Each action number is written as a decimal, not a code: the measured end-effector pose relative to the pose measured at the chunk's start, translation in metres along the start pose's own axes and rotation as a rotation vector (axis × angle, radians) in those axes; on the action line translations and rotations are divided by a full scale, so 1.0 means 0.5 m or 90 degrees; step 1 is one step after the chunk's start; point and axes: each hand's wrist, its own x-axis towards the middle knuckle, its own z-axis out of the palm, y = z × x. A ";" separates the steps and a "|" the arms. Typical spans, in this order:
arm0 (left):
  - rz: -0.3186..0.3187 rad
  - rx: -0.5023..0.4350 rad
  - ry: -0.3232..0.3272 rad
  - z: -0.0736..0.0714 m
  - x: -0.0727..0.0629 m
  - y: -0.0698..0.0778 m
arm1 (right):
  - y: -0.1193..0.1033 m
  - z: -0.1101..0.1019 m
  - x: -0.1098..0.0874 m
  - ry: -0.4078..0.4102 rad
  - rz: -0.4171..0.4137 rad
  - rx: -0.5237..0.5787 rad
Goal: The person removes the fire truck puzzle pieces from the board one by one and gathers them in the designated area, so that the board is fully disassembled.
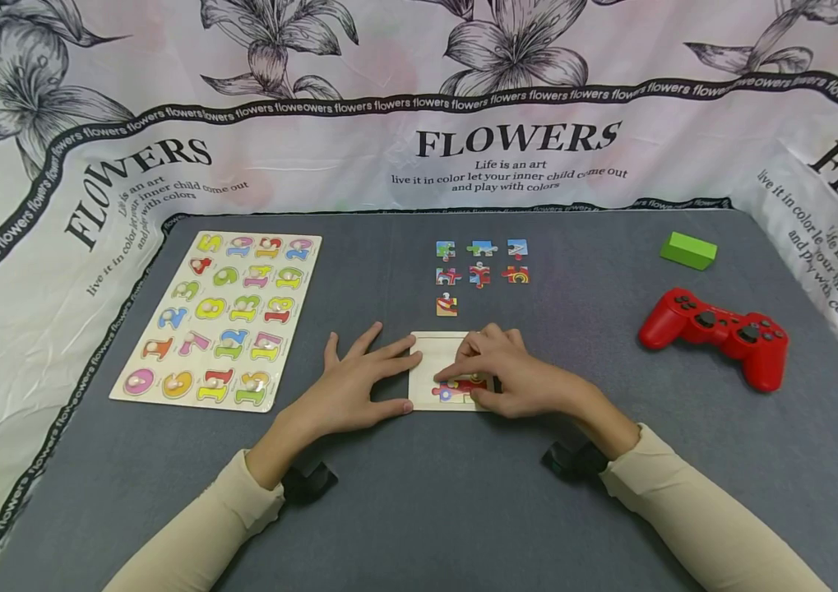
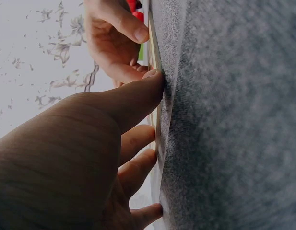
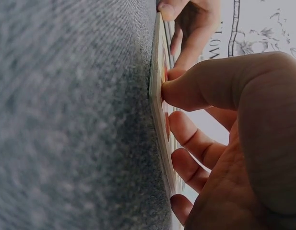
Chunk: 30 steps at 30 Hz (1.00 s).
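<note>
A small pale wooden puzzle tray (image 1: 424,370) lies on the grey table, with joined colourful jigsaw pieces (image 1: 452,394) in its lower part. My left hand (image 1: 359,382) is spread beside the tray, its thumb and fingertips touching the left edge; the left wrist view shows this thumb (image 2: 150,79) on the rim. Over the tray's right side, my right hand (image 1: 511,372) rests its index finger and thumb on the pieces, its other fingers bent. The right wrist view shows the thumb (image 3: 179,93) pressing down near the tray's edge. My right hand partly hides the pieces.
Several loose jigsaw pieces (image 1: 480,275) lie in rows beyond the tray. A wooden number board (image 1: 196,329) is at left. On the right are a red game controller (image 1: 715,333) and a green block (image 1: 688,251). A flower-printed cloth (image 1: 315,156) hangs behind the table.
</note>
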 end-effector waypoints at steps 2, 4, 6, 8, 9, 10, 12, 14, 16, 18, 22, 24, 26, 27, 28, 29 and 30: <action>0.001 0.001 0.001 0.000 0.000 0.000 | 0.001 0.000 0.000 0.001 0.000 0.003; 0.002 0.000 0.003 0.001 0.000 0.000 | 0.002 0.000 0.000 0.001 0.001 0.003; 0.004 -0.001 0.005 0.001 0.000 0.000 | 0.003 0.000 0.000 -0.001 0.001 0.003; 0.006 -0.002 0.006 0.001 0.000 0.001 | 0.003 0.001 0.000 -0.002 -0.001 0.004; 0.007 -0.003 0.007 0.000 0.000 0.001 | 0.003 0.001 0.000 -0.003 -0.001 0.007; 0.007 -0.003 0.008 0.000 0.000 0.001 | 0.004 0.001 0.000 -0.003 -0.002 0.009; 0.007 -0.003 0.008 0.000 0.000 0.001 | 0.004 0.000 0.001 -0.004 -0.001 0.018; 0.007 -0.005 0.008 -0.001 0.000 0.002 | 0.003 0.000 0.001 -0.005 -0.001 0.027; 0.006 -0.006 0.008 -0.002 -0.001 0.002 | 0.003 -0.001 0.002 -0.007 -0.002 0.035; 0.005 -0.006 0.007 -0.002 -0.001 0.002 | 0.003 -0.001 0.003 -0.010 -0.003 0.040; 0.004 -0.003 0.006 -0.002 -0.001 0.001 | 0.005 -0.001 0.004 -0.014 -0.004 0.047; 0.003 -0.001 0.005 -0.002 0.000 0.001 | 0.006 -0.001 0.004 -0.014 -0.003 0.049; 0.002 0.000 0.004 -0.002 0.000 0.002 | 0.006 -0.001 0.003 -0.014 -0.002 0.049; 0.001 0.000 0.003 -0.002 0.000 0.002 | 0.006 -0.001 0.003 -0.014 -0.003 0.049; 0.001 -0.001 0.003 -0.002 0.001 0.002 | 0.006 -0.001 0.003 -0.013 -0.005 0.049; 0.001 -0.002 0.003 -0.002 0.001 0.002 | 0.007 -0.001 0.003 -0.012 -0.007 0.049; 0.001 -0.002 0.004 -0.002 0.001 0.002 | 0.007 -0.001 0.003 -0.011 -0.010 0.050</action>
